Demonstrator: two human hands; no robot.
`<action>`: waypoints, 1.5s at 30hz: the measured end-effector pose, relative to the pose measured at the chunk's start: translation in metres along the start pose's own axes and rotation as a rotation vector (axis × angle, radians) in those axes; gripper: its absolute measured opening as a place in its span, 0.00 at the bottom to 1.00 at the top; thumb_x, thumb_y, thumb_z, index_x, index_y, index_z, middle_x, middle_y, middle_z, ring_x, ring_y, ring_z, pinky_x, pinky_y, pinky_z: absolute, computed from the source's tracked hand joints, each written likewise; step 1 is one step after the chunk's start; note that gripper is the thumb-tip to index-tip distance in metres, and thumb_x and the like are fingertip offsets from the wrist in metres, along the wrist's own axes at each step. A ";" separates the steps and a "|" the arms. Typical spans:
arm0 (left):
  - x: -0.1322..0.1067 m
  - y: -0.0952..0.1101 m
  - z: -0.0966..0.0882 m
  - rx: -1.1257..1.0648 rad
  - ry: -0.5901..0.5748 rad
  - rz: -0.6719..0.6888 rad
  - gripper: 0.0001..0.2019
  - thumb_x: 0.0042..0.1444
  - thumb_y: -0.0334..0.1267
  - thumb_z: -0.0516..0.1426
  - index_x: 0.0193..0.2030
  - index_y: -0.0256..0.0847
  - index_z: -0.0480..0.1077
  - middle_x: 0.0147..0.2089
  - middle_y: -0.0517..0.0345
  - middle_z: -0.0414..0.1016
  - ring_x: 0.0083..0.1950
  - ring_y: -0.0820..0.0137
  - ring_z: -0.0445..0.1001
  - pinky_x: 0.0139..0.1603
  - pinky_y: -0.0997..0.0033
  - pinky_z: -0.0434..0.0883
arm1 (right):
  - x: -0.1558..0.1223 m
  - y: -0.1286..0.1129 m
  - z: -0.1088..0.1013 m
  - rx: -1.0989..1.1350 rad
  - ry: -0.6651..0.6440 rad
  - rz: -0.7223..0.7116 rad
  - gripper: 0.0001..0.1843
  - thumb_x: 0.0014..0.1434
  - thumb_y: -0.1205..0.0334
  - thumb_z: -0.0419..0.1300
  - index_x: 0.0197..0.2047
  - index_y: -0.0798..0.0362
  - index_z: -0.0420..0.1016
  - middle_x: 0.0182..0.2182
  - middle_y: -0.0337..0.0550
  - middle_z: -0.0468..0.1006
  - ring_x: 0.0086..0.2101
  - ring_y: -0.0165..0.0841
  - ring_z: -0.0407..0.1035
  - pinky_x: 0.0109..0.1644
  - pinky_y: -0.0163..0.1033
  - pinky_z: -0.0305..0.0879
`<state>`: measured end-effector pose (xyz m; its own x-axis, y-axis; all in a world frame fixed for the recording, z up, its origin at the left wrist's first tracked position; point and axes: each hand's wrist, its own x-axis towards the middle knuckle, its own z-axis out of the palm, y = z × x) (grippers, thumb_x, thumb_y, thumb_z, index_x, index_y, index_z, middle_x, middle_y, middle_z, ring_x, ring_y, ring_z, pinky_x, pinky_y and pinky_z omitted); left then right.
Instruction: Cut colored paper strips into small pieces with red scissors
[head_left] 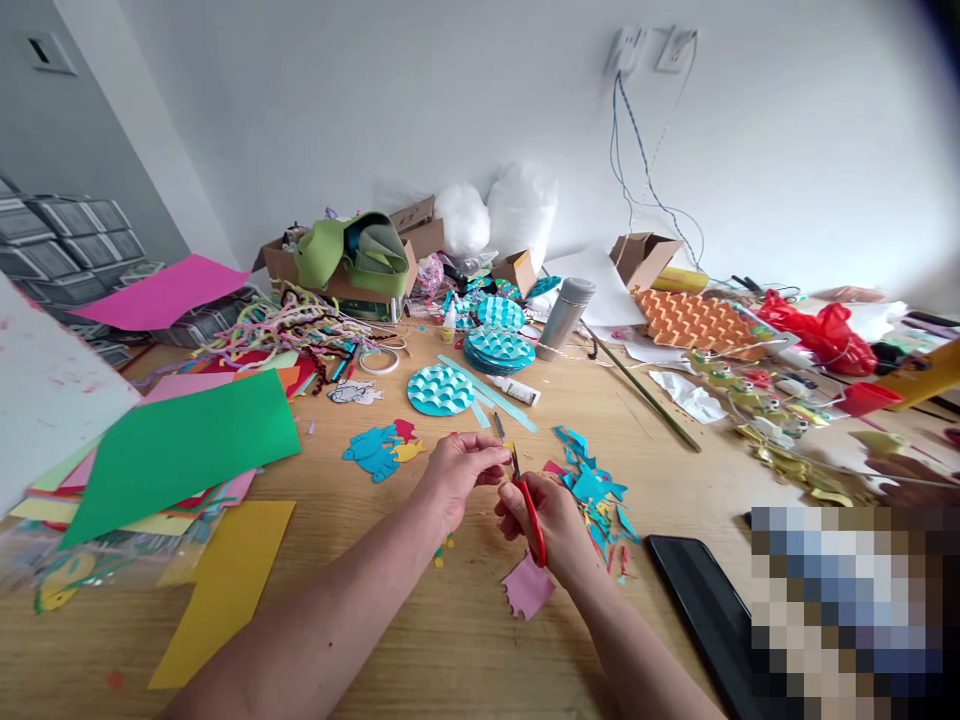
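My right hand is closed around the red handles of a pair of scissors, blades pointing away from me. Close beside the blade tips, my left hand pinches a tiny yellow piece of paper, mostly hidden by the fingers. Left of that hand lie a blue paper fish and smaller red and yellow fish cutouts. Blue paper scraps are heaped right of the scissors. A pink paper piece with a scalloped edge rests below my right hand.
Coloured sheets, a green one uppermost, cover the left side. Behind my hands are a scaled blue disc, a glue tube and a grey flask. A black phone lies at right, near another person's hand.
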<state>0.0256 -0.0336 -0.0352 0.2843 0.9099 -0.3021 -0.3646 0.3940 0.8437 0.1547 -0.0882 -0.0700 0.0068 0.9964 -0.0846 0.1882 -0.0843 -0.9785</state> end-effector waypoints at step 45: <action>-0.001 -0.006 0.001 0.114 -0.033 0.058 0.06 0.39 0.34 0.63 0.24 0.35 0.71 0.22 0.59 0.73 0.22 0.76 0.69 0.29 0.73 0.68 | -0.002 -0.013 -0.003 0.051 -0.044 0.093 0.26 0.48 0.40 0.63 0.20 0.56 0.68 0.14 0.37 0.71 0.13 0.26 0.65 0.13 0.28 0.55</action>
<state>0.0289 -0.0372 -0.0397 0.2953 0.9253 -0.2377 -0.2790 0.3215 0.9049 0.1553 -0.0895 -0.0563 -0.0218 0.9829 -0.1830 0.1383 -0.1783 -0.9742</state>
